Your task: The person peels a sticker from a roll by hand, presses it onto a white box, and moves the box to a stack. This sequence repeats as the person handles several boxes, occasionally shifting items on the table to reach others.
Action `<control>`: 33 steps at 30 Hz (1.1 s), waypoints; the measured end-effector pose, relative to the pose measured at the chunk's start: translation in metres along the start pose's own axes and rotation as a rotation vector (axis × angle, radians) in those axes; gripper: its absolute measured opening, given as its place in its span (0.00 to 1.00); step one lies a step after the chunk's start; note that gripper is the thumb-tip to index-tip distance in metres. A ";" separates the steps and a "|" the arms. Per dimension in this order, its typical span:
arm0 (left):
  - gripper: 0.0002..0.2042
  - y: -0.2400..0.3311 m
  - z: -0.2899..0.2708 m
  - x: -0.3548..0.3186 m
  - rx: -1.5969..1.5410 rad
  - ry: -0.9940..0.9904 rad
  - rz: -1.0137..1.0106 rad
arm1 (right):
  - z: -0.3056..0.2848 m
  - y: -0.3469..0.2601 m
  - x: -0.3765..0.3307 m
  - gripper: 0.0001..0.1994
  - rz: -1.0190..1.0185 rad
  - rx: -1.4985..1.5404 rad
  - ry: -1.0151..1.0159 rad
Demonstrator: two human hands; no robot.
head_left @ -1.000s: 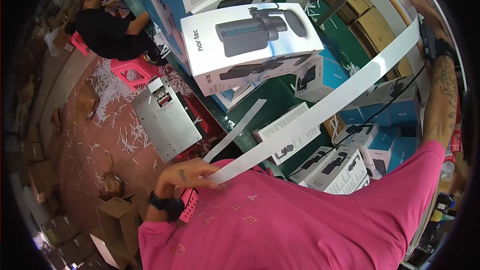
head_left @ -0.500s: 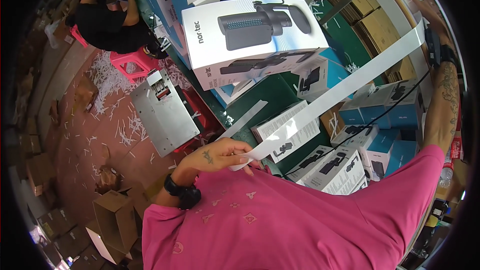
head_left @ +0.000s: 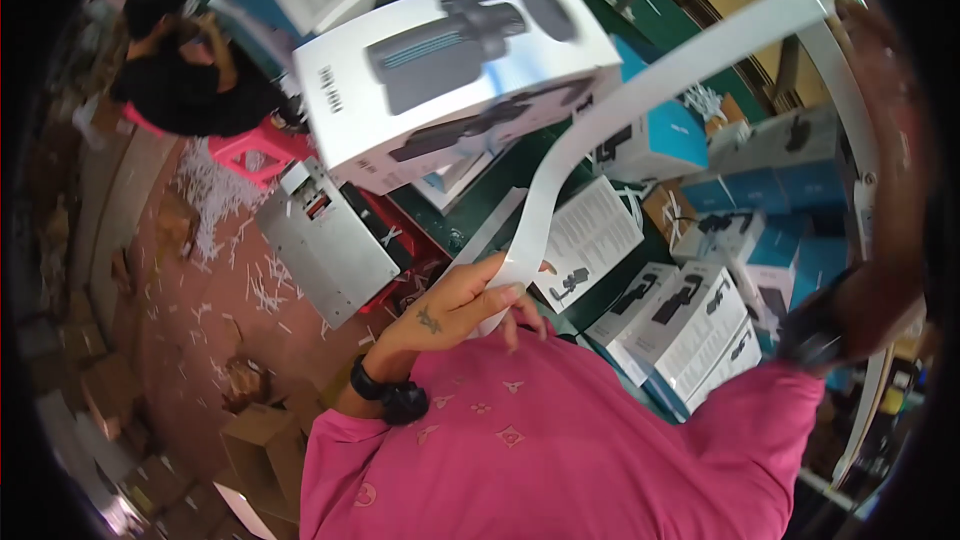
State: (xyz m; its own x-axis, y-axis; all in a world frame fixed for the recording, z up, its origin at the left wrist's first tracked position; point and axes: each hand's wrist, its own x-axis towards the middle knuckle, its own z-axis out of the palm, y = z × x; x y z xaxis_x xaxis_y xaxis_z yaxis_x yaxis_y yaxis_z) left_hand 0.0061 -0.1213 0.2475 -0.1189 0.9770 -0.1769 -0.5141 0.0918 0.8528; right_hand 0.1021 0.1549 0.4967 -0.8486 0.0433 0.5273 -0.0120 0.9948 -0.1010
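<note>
Head view: we judge white strip [head_left: 700, 65] handling underway; left hand [head_left: 455, 308] pinches it, right hand [head_left: 880, 65] blurred, fingers indeterminate; next move likely calls for slack control

White strip [head_left: 640, 100] bars middle; large box [head_left: 450, 70] blocks beyond; room right, above small boxes [head_left: 685, 315].

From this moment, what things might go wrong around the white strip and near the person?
The white strip bends sharply just above the left hand, so it might crease or twist if pulled unevenly.

The large white box looks tilted, and its support is mostly hidden; a bump from an arm could perhaps topple it.

Loose white scraps cover part of the floor, so a foot might slip there.
</note>
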 end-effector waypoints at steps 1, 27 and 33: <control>0.20 -0.002 -0.001 0.003 0.005 -0.031 -0.014 | 0.029 -0.025 -0.024 0.22 -0.033 0.030 -0.051; 0.08 0.008 0.020 0.072 1.230 -0.458 0.327 | 0.153 -0.056 -0.211 0.16 0.224 0.237 -0.186; 0.13 0.006 0.016 0.081 1.152 -0.452 0.362 | 0.164 -0.036 -0.222 0.17 0.272 0.500 -0.236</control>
State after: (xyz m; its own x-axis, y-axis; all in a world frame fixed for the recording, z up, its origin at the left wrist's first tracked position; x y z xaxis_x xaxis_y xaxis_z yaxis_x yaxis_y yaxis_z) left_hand 0.0068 -0.0383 0.2461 0.3156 0.9384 0.1406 0.5395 -0.2994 0.7869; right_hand 0.2041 0.0947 0.2455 -0.9496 0.2113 0.2317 0.0236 0.7850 -0.6190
